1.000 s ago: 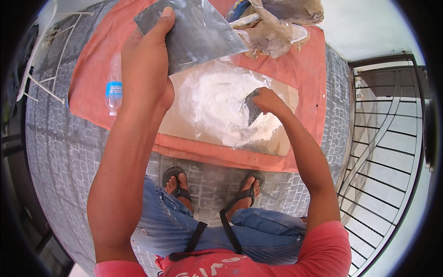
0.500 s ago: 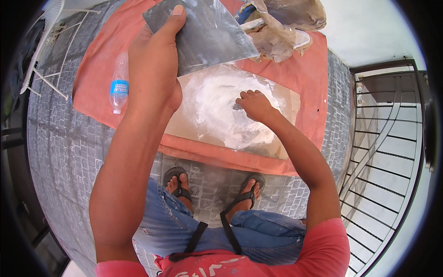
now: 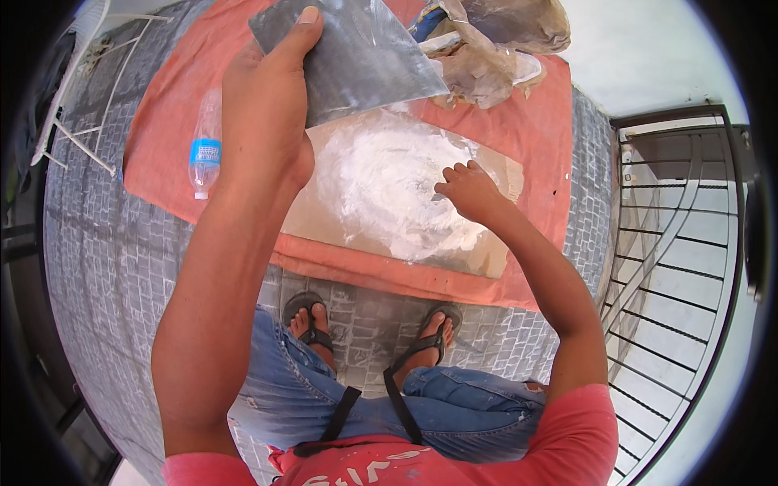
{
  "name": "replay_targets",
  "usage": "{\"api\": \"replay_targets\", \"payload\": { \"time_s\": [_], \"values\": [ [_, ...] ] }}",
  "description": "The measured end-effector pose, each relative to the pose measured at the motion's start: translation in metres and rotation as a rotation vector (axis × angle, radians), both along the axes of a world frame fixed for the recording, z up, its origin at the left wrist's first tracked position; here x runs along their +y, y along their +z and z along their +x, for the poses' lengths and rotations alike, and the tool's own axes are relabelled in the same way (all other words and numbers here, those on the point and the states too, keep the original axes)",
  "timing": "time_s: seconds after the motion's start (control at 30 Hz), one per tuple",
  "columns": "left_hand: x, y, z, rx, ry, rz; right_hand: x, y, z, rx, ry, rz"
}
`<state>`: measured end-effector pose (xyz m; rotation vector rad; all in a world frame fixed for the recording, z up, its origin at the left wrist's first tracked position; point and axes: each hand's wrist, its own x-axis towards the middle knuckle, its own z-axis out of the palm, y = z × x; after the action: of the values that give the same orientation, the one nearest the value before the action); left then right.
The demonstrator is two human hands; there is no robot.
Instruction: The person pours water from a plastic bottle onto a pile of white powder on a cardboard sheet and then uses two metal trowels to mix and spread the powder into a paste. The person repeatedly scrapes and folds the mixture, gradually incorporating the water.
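My left hand (image 3: 267,89) is raised and closed on a flat, dark grey square plate (image 3: 356,61), thumb on its upper face. Pale smears mark the plate. Beyond and below it, a broad heap of white powder (image 3: 373,186) lies spread on a brown board (image 3: 308,219). Over the right part of the powder is my right hand (image 3: 468,192), fingers curled together. A small greyish bit shows by its thumb, too unclear to name. Whether the fingers touch the powder I cannot tell.
The board lies on an orange-red cloth (image 3: 405,281) over grey paving. A clear plastic bottle (image 3: 206,154) stands or lies at the left, and a crumpled brown paper bag (image 3: 494,69) sits at the far side. A metal gate (image 3: 673,243) is at right, a white metal frame (image 3: 85,146) at left.
My right hand has moved a little to the right and slightly nearer over the powder. My left hand still holds the plate, nearly in place; the whole view has shifted slightly.
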<state>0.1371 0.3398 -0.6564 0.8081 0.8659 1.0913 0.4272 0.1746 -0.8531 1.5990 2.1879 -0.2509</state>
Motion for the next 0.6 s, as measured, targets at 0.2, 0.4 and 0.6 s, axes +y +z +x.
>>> {"api": "replay_targets", "payload": {
  "time_s": [0.2, 0.4, 0.6],
  "values": [
    [0.001, -0.001, 0.000, 0.007, -0.046, 0.049, 0.007, -0.031, 0.006, 0.033, -0.007, 0.173],
    [-0.001, 0.001, 0.000, 0.015, -0.019, 0.025, 0.020, -0.029, 0.000, 0.093, -0.033, 0.229],
    [0.000, 0.001, 0.000, -0.003, -0.010, 0.025, 0.033, -0.002, -0.003, 0.161, -0.304, 0.069]
  ]
}}
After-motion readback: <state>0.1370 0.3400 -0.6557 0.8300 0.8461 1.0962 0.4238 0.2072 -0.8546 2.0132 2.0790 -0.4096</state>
